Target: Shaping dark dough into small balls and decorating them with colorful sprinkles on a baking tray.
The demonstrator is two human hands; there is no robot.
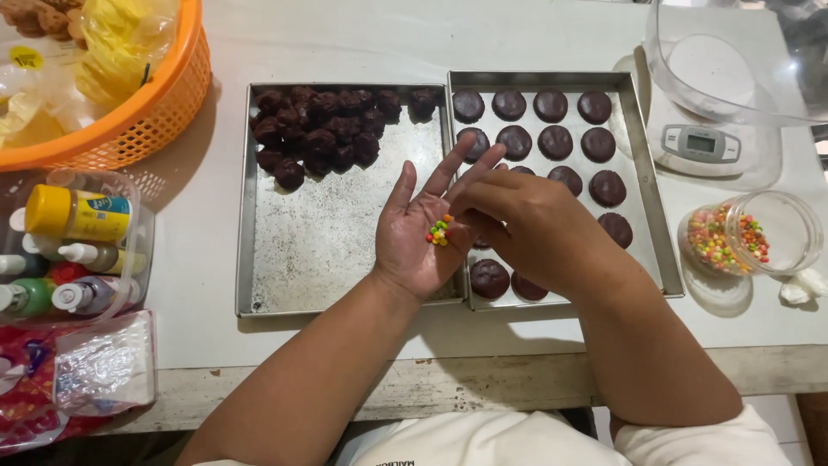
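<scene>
Partly, the right hand [526,226] hides cookies [552,142] and sprinkles [439,231].

Metal trays [259,285] dull, scratched; chocolate discs [555,141] smooth, matt; orange plastic basket [151,116] woven-look; clear plastic jar [780,233].

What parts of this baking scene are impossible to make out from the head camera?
- Right hand fingertips: curled over the left hand, so any pinched sprinkles stay hidden.
- Right tray: several chocolate rounds are covered by that hand.
- Orange basket: cut off by the top-left edge.
- Glass bowl: cut off top right.
- Scale display: too small to read.
</scene>
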